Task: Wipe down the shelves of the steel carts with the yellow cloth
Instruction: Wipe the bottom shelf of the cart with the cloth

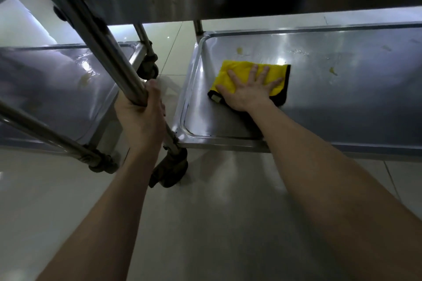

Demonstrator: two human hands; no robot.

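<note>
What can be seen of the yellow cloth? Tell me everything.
The yellow cloth is a soft, plush-looking rag, bright yellow on top with a dark edge and underside, and a small tag at its near left corner. It lies folded flat on the right cart's bottom shelf, near the shelf's left end. The right hand presses on it, palm down, fingers spread. Nothing else touches it.
</note>
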